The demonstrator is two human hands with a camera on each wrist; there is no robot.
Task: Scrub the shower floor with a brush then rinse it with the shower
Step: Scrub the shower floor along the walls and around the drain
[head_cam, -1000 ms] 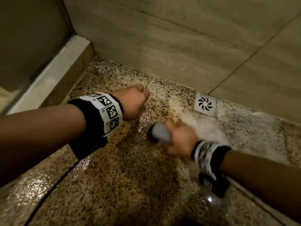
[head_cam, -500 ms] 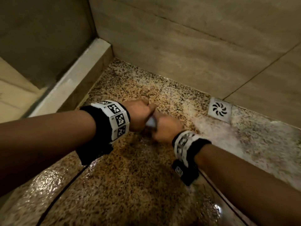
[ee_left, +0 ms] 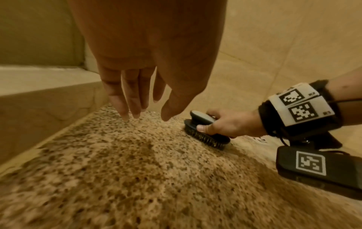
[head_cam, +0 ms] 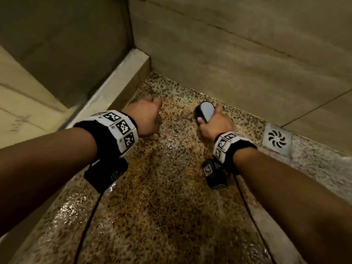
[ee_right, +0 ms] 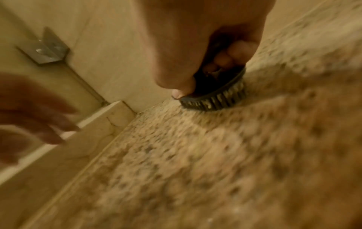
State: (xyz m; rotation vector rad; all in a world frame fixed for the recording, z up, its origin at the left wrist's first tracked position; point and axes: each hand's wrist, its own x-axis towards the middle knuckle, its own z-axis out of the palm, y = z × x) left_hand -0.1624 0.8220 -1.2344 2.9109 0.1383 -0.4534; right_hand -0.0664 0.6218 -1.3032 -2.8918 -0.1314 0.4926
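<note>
Scrubbing near the far corner of the shower floor (head_cam: 167, 197). The right hand (head_cam: 215, 124) grasps the brush (ee_left: 205, 131) by its grey handle, thumb along the side, bristles pressed against the wet speckled stone close to the tiled wall (head_cam: 228, 63). The left hand (ee_left: 149, 74) hangs just above the floor beside the raised curb (head_cam: 118, 82), fingers extended and relaxed, holding nothing. A square metal drain (head_cam: 277, 139) sits at the floor's wall edge, to the right of the brush.
</note>
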